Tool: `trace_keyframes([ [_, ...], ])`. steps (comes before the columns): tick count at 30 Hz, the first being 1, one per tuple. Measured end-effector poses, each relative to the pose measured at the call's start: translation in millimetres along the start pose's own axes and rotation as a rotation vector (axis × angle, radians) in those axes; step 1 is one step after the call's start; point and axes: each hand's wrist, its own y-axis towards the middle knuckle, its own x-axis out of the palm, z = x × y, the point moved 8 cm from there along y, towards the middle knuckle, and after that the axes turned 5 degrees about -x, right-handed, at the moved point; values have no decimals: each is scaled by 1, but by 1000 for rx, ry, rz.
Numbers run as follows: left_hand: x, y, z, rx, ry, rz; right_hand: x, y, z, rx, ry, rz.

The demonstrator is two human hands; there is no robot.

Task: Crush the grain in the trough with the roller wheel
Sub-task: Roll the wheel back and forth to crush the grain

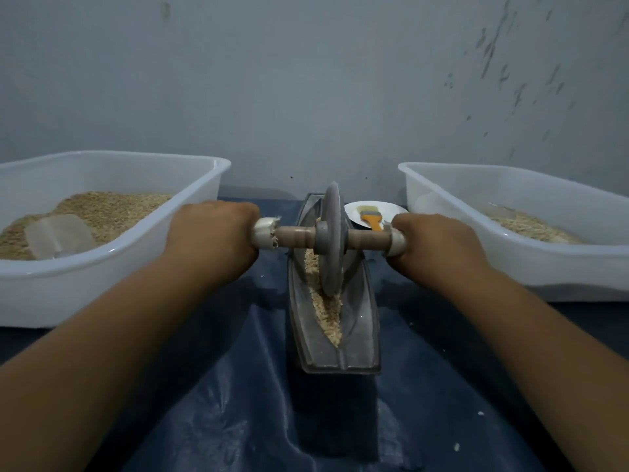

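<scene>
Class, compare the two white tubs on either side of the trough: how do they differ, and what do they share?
The left tub holds a taller heap of grain; the right tub holds a shallower layer. The left tub has a translucent scoop lying in the grain; in the right tub only a faint pale object shows, too unclear to name. Both are white, rectangular, open-topped plastic tubs holding tan grain.

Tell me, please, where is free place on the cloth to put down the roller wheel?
Bare blue cloth lies in front of the left tub, left of the trough, under the forearm. A similar patch lies right of the trough, before the right tub. Behind, the plate with the brush crowds the gap.
</scene>
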Motion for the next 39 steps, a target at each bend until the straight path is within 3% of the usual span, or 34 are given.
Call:
trace_keyframes([
  [3, 4, 0, -6, 18, -12, -160, -1, 0, 3, -56, 29, -162],
  [5, 2, -6, -11, 44, -21, -181, -5, -6, 4, -92, 96, -260],
  [7, 0, -10, -11, 40, -37, -151, -10, -10, 2, -115, 96, -240],
  [12, 0, -6, -7, -15, -11, -87, -12, -6, -6, -32, -47, -5],
  [18, 3, -9, -11, 36, -32, -234, -9, -8, 2, -80, 73, -265],
  [25, 19, 12, -8, -26, -27, -279, 5, 12, 4, -66, -9, -233],
  [32, 29, 57, 0, -69, 7, -107, 46, 65, 23, -3, 196, -441],
  [36, 27, 65, 2, -65, 34, 86, 45, 80, 32, 48, 154, -255],
  [39, 35, 66, -4, -91, 5, 37, 32, 85, 25, -10, 2, -83],
])
